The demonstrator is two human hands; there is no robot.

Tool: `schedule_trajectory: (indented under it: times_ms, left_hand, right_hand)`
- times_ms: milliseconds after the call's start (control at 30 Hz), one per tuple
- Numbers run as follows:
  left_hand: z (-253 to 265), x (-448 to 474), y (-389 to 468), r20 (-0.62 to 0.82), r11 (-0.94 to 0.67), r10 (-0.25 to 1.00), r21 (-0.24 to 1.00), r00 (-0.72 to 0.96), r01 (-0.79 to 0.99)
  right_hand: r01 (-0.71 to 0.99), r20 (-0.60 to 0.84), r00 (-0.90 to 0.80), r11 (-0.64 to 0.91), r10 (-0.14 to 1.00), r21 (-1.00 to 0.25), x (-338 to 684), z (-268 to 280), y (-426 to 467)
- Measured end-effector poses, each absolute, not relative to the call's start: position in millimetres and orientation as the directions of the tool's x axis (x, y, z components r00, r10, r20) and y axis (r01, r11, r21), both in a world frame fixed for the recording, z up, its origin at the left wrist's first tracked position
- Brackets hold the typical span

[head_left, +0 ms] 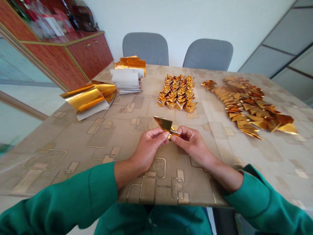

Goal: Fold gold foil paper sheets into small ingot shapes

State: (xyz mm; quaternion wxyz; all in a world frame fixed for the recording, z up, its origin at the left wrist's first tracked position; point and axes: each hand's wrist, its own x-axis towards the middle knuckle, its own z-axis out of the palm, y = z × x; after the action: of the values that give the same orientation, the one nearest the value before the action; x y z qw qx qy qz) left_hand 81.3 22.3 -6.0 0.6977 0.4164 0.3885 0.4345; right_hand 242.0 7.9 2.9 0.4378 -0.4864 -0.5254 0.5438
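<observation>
A piece of folded gold foil paper (163, 123) is held between my two hands just above the table, one pointed corner sticking up to the left. My left hand (152, 143) pinches it from the left with thumb and forefinger. From the right, my right hand (189, 143) pinches its other end, the thumb close to the left thumb. Part of the paper is hidden behind the fingers. Beyond the hands stand rows of folded gold paper ingots (176, 91). On the right lies a spread of flat folded gold paper pieces (244, 102).
Gold foil sheets (85, 99) lie curled at the left, beside a stack of white-backed sheets (127, 80). A patterned cloth covers the table (102, 137). Two grey chairs (146, 49) stand at the far edge, and a wooden cabinet (85, 52) is at the back left.
</observation>
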Motion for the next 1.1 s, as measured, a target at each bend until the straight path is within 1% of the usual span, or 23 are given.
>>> schedule_trajectory:
  times_ms: [67,167,233,333,433,567,700,800,933,1100]
  left_hand:
    - [-6,81,23,-0.152,0.244,0.94,0.925,0.304,-0.292]
    - [-4,81,25,-0.128,0.215,0.956,0.917,0.263,-0.335]
    - [-2,81,27,-0.137,0.212,0.964,0.911,0.226,-0.354]
    - [1,81,27,-0.163,0.229,0.966,0.899,0.201,-0.373]
    - [1,82,26,-0.174,0.242,0.963,0.893,0.206,-0.379]
    - [-1,83,23,-0.152,0.228,0.962,0.905,0.229,-0.358]
    - [-3,83,24,-0.134,0.209,0.961,0.925,0.242,-0.317]
    - [-3,83,24,-0.129,0.194,0.969,0.927,0.212,-0.321]
    - [-2,83,23,-0.115,0.178,0.973,0.926,0.198,-0.333]
    - [-3,83,21,-0.154,0.231,0.96,0.906,0.233,-0.353]
  right_hand:
    - [0.05,-0.075,-0.157,-0.068,0.985,-0.996,243,4,8]
    - [0.061,-0.026,-0.146,-0.017,0.989,-0.998,247,4,9]
    - [0.032,0.005,-0.12,0.009,0.993,-0.999,248,3,9]
    - [-0.011,-0.007,-0.102,-0.008,0.995,-1.0,248,1,8]
    - [0.022,-0.017,-0.1,-0.014,0.995,-1.0,245,1,7]
    - [0.086,-0.05,-0.076,-0.044,0.996,-0.995,242,2,7]
    - [0.072,-0.058,-0.075,-0.052,0.996,-0.996,242,0,7]
    - [0.073,-0.036,-0.085,-0.03,0.996,-0.997,241,0,6]
    - [0.105,-0.044,-0.12,-0.032,0.992,-0.994,239,-1,5]
    - [0.14,-0.049,-0.109,-0.033,0.993,-0.99,236,-3,7]
